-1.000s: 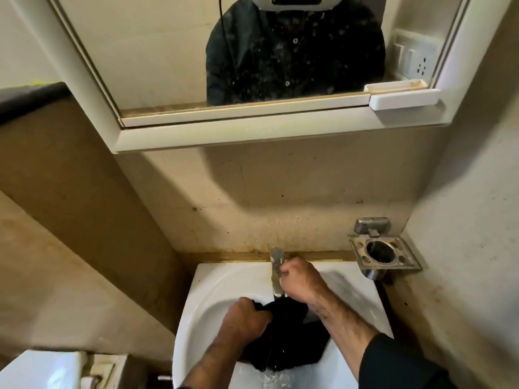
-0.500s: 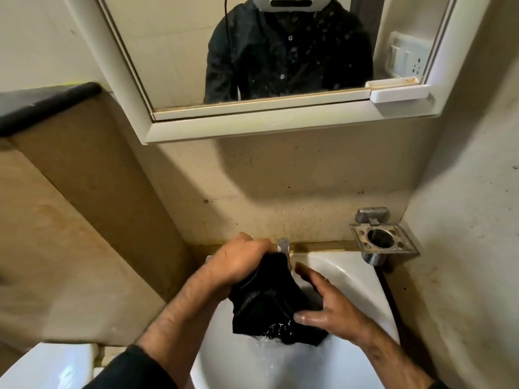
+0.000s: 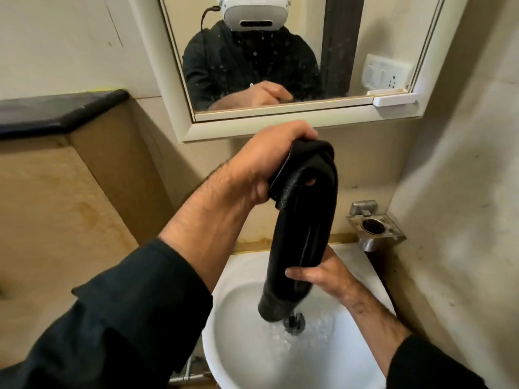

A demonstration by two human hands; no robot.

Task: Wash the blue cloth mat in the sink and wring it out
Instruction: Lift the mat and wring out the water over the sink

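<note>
Over the white sink (image 3: 224, 279), the left hand (image 3: 264, 161) grips the top of the rolled wet cloth mat (image 3: 303, 228); the right hand (image 3: 323, 273) squeezes its lower part.

cloth mat (image 3: 304, 220): dark, near black in this light, soaked, bunched lengthwise into a thick upright roll and held above the sink (image 3: 241, 357), folded top end high, lower end over the drain with water running off it. sink: white, round basin, wet, water splashing at its bottom around the drain.
</note>
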